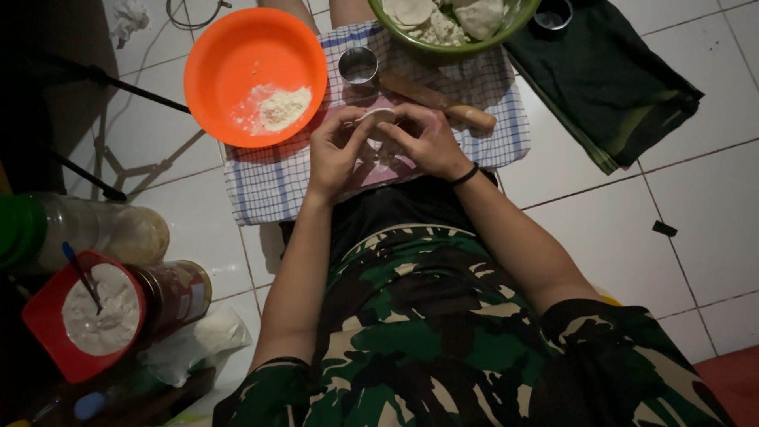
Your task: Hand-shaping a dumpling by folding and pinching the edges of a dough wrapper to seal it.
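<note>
A checked cloth is lying spread on the white tile floor under and ahead of both hands, apparently serving as a clean working patch. On its far left corner, just beyond the left hand, an orange bowl is sitting with a heap of flour in its bottom, close enough to dip into. Farther ahead of the right hand, a green bowl is holding pale dough pieces and flat rounds. A dark green cloth is lying off to the right of that hand. Well back on the left side, a red container of white powder with a spoon in it is standing among jars.

A wooden rolling pin is resting just beyond the right hand's knuckles, with a small metal cup past its far end, both parked within easy reach.

The left hand and the right hand are meeting over a pinkish board, fingers curled inward and partly closed. Between their fingertips they are pinching a small round of white dough, held up off the board so its rim stays free. How tightly each hand is gripping cannot be told.
</note>
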